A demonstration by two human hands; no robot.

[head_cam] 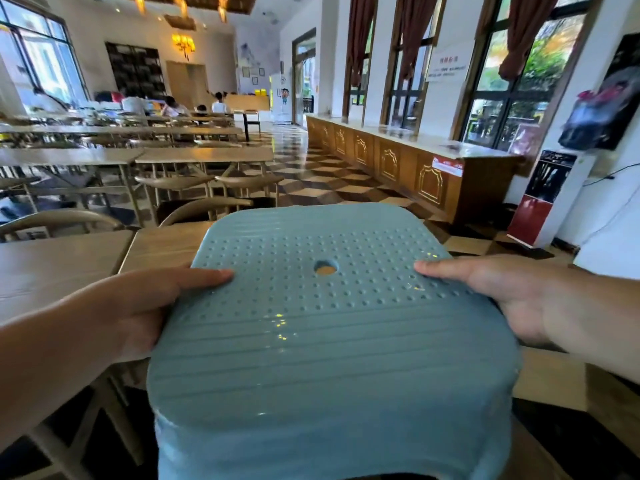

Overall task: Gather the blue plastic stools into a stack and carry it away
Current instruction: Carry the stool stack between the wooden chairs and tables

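Nearest to us, filling the lower middle of the view from about 6 o'clock up to the centre, is the blue stool (311, 327), seat upward, with rows of small dimples, shallow ridges and a round hole in the middle. Layered rims show along its lower front edge, so it seems to top a stack, though we cannot count what lies under it.

Our left hand (138, 306) grips the seat's edge at 9 o'clock: the thumb (204, 276) lies flat on top, pointing toward the hole, and the other fingers are hidden under the rim. Our right hand (512, 299) holds the opposite edge at 3 o'clock in the same way, its thumb on the seat and the remaining fingers out of sight below.

Just beyond the stool, at 10 o'clock, stands a wooden table (62, 265), with curved chair backs (207, 206) behind it. Farther on, rows of tables (204, 155) run toward 11 o'clock. At 1 o'clock the chequered floor (311, 174) stretches along a long wooden counter (415, 161) under tall windows (512, 95). At 3 o'clock a red and black stand (540, 199) leans by the white wall. Farthest, near 11 o'clock, seated people (173, 105) are blurred.
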